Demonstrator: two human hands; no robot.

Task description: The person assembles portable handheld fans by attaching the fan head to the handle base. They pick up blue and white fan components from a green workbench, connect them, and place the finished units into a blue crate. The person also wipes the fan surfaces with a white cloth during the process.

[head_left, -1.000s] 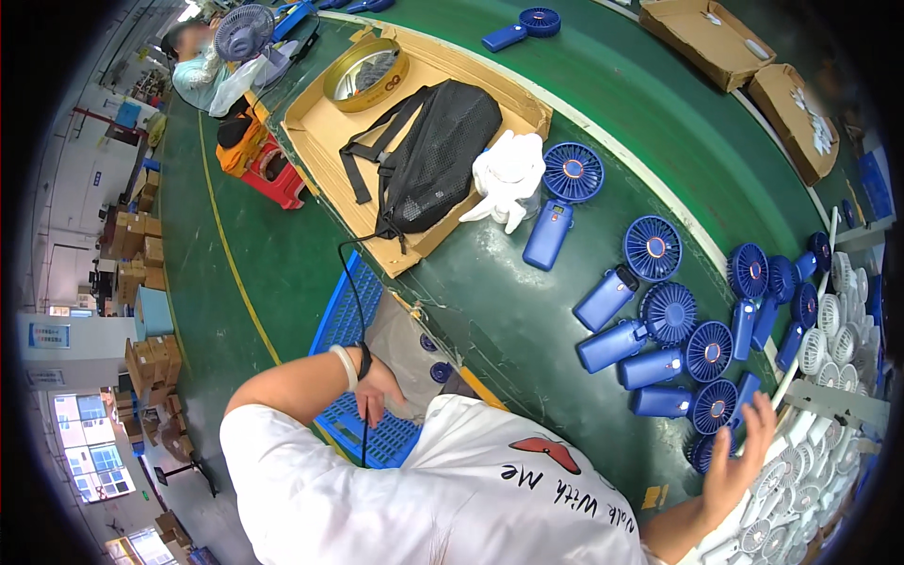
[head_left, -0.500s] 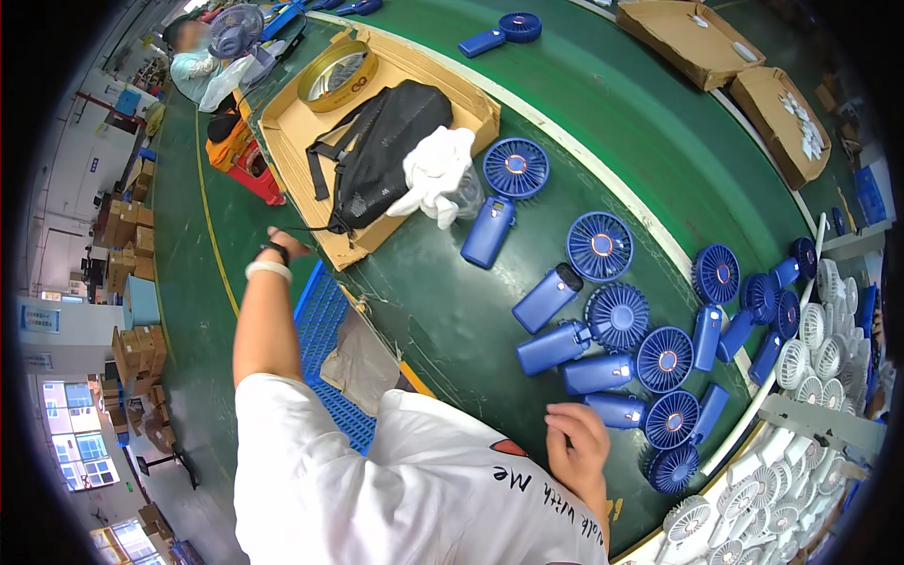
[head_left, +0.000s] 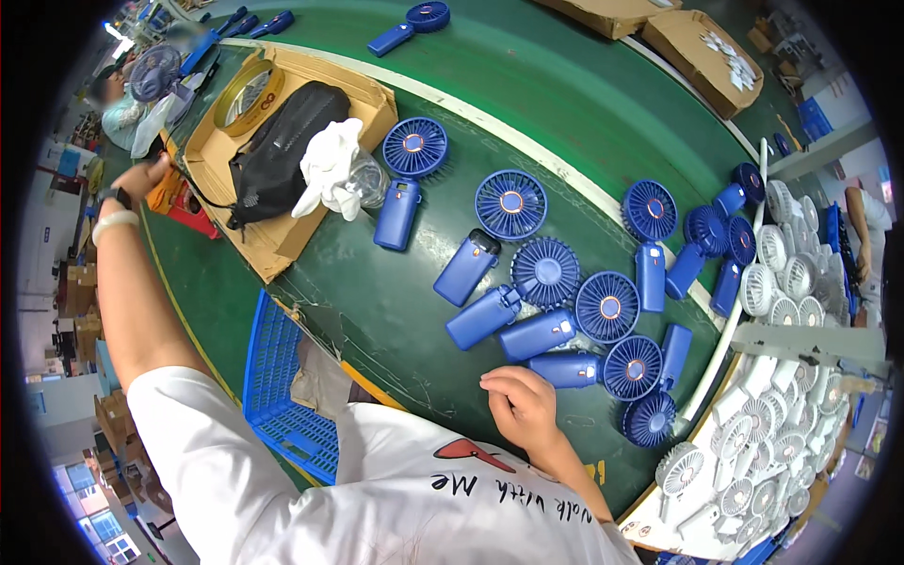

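My left hand [head_left: 141, 179] is stretched far out at the left, past the cardboard tray [head_left: 273, 259]. It wears a dark band and a pale bracelet, and its fingers look loosely extended with nothing seen in them. My right hand [head_left: 523, 405] is closed in a loose curl at the table's near side, holding nothing visible. Just beyond it lies a blue handheld fan [head_left: 565, 370], one of several spread over the green table [head_left: 395, 311]. In the tray are a black bag [head_left: 287, 146], a roll of tape [head_left: 247, 99] and a white cloth [head_left: 330, 165].
White fans [head_left: 753, 443] crowd the right side beside a white rail. A blue plastic crate [head_left: 268, 377] stands below the table edge. An orange-and-red crate [head_left: 188, 207] sits beyond the tray. Another person [head_left: 122, 118] is at the far left.
My view has turned to the right, so the table's things appear further left. My left arm reaches further out from the tray's near corner. My right hand stays curled beside the blue fans.
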